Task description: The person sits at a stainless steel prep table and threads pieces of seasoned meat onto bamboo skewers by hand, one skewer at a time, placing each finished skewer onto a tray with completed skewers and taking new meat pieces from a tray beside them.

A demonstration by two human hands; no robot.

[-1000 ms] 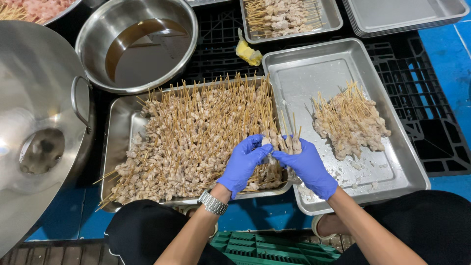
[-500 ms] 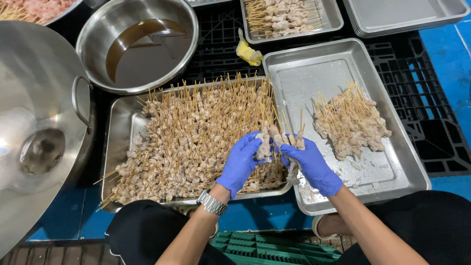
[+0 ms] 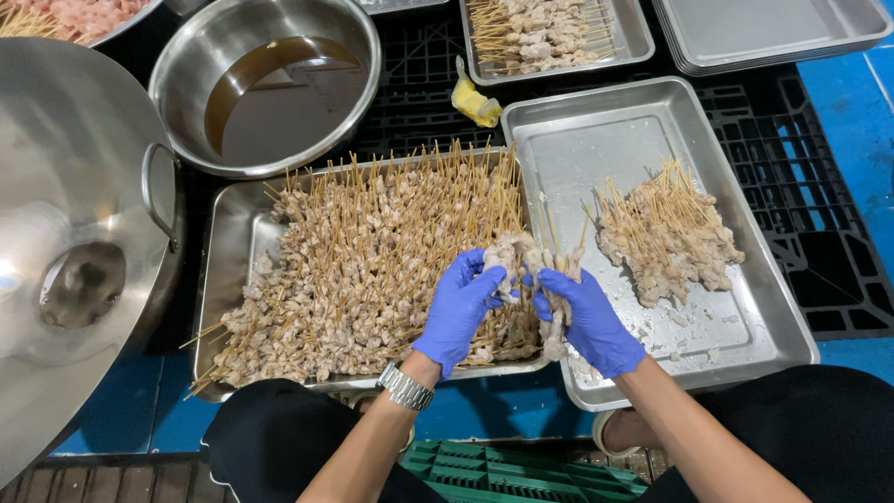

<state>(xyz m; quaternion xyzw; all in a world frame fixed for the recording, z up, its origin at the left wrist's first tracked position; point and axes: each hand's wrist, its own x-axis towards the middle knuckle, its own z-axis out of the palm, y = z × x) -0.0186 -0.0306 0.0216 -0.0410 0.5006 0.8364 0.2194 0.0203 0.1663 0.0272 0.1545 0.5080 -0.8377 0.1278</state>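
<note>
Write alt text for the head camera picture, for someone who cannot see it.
Two blue-gloved hands, left hand and right hand, hold a small bunch of meat skewers between two steel trays: the left tray heaped with skewers, the right tray holding a smaller pile. Above sits a steel bowl of brown liquid.

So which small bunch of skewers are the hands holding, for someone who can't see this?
Start at the big tray heaped with meat skewers. At its right edge, both blue-gloved hands, left hand and right hand, grip one small bunch. It alone is lifted, sticks pointing up.
</note>
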